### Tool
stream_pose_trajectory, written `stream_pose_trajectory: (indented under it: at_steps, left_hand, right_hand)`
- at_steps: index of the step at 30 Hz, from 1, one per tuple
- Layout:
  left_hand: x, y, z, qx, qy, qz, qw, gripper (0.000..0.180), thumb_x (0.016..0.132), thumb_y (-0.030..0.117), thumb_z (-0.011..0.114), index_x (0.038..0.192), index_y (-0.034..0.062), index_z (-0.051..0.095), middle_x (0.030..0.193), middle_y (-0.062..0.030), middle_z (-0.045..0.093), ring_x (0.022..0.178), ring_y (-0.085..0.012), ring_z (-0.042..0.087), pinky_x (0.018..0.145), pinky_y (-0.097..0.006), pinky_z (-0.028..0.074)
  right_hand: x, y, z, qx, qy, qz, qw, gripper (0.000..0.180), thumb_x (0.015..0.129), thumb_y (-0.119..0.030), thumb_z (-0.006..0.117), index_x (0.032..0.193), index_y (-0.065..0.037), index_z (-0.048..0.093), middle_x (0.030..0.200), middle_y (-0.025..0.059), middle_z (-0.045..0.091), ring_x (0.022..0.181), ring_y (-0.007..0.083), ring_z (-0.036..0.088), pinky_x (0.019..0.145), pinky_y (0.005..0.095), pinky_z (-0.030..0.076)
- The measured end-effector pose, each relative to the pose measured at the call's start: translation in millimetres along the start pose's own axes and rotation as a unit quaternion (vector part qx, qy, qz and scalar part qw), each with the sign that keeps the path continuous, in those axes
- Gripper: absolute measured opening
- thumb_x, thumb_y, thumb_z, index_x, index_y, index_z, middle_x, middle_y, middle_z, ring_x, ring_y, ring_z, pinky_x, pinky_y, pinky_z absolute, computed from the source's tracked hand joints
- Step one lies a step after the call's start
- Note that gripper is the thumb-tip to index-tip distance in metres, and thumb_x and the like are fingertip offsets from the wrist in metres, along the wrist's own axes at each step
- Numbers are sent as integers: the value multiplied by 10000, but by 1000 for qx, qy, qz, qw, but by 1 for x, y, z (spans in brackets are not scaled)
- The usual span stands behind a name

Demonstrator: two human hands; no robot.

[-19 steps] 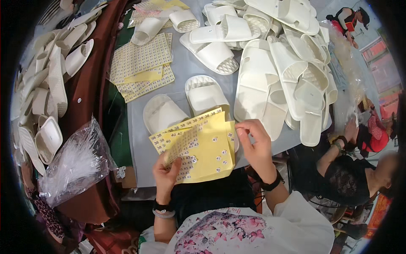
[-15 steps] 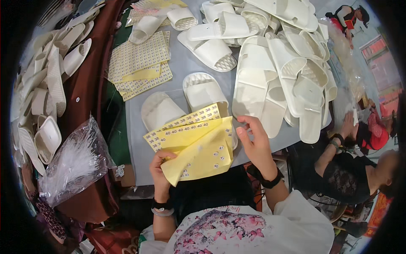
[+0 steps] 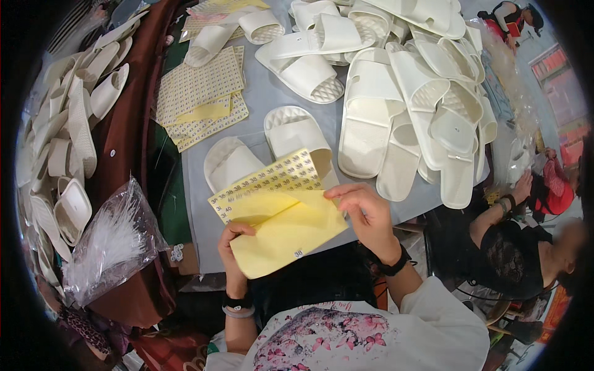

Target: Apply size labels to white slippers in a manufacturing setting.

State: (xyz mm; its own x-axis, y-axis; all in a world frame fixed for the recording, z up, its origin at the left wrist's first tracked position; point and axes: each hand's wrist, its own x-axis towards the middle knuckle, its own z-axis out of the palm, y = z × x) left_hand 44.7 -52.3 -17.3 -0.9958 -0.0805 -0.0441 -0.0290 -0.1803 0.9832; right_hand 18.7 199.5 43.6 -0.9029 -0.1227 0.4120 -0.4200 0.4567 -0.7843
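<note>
We hold a yellow sticker sheet (image 3: 278,213) in both hands above the near edge of the grey tabletop (image 3: 266,99). Our left hand (image 3: 234,250) grips its lower left corner, fingers closed on the paper with the thumb on top. Our right hand (image 3: 365,213) pinches the upper right edge, thumb and fingertips pressed together on the sheet. The sheet is folded over: its lower flap shows plain pale yellow backing with a single small label left on it, while the upper strip still carries rows of small square labels. Just beyond the sheet, a pair of white slippers (image 3: 272,148) lies side by side on the tabletop, partly covered by the paper. Farther left on the tabletop sits a stack of label sheets (image 3: 198,99), printed in a fine grid with a plain yellow strip across it. A large heap of white slippers (image 3: 408,93) fills the right and far side. At our left, a crumpled clear plastic bag (image 3: 108,244) rests on a brown surface, near more white slippers (image 3: 68,142) stacked along the left rim.
</note>
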Motion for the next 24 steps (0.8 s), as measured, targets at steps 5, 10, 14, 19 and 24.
stream_pose_trajectory:
  at_steps: [5,10,14,19,24]
  left_hand:
    - [-3,-3,2,51,40,9,998,302,794,20,643,1047,35,478,919,-26,548,770,-68,519,671,-197,436]
    - [-3,0,5,5,36,-8,999,360,810,39,639,1108,7,439,1001,-84,570,842,-96,552,719,-225,470]
    - [-3,3,9,-4,42,-10,999,383,810,18,627,1136,-5,426,1017,-96,574,853,-99,561,716,-225,480]
    - [-1,2,8,14,46,-28,998,439,807,-2,613,1188,-10,396,1034,-99,574,877,-114,573,739,-236,489]
    - [-1,5,10,-7,52,-38,998,512,805,-6,612,1246,-9,353,1069,-106,560,904,-126,575,751,-243,491]
  right_hand:
    - [-6,4,2,-20,-26,14,999,158,761,54,562,887,-40,550,902,77,578,845,249,545,782,306,409]
    - [11,-4,6,-2,63,77,995,258,805,-13,576,1058,-6,527,994,113,534,874,226,521,815,302,410]
    - [17,3,11,10,-7,89,996,302,804,-45,609,1090,3,523,931,96,520,823,205,517,765,286,424]
    - [15,6,15,8,0,88,996,293,798,-40,619,1074,-6,526,889,85,512,786,175,517,697,271,436]
    - [10,6,20,47,-9,116,992,324,802,-36,610,1109,-23,507,887,73,523,750,158,510,688,258,435]
